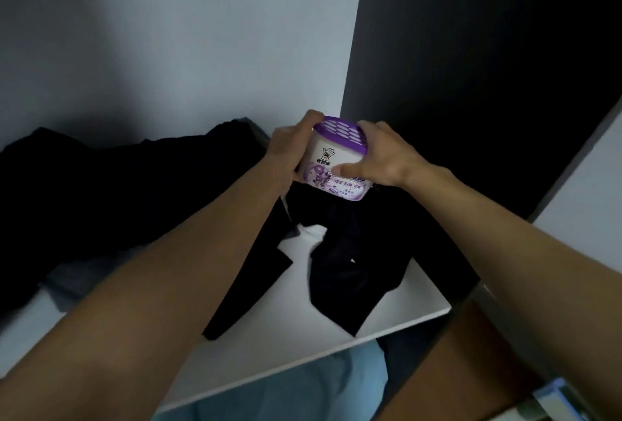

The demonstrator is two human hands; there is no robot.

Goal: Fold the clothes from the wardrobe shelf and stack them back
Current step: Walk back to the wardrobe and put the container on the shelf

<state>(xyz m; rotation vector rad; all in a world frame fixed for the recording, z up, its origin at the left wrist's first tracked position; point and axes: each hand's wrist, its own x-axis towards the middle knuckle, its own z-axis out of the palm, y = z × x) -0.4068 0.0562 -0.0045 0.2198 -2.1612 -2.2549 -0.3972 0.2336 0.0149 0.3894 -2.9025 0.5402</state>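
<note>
Both my hands reach into the wardrobe and hold a white dehumidifier box (pixel 328 159) with a purple perforated lid. My left hand (pixel 291 146) grips its left side, fingers curled over the lid's edge. My right hand (pixel 380 154) grips the right side, thumb across the front label. The box is just above, or resting on, a crumpled black garment (pixel 356 265) that lies on the white shelf (pixel 289 339). A second heap of black clothes (pixel 111 195) covers the shelf's left part up to the back wall.
The wardrobe's pale back wall (pixel 168 50) stands behind the clothes and a dark side panel (pixel 471 67) closes the right. Below the shelf's front edge hangs light blue fabric (pixel 319 383). A white door edge (pixel 592 191) shows at the far right.
</note>
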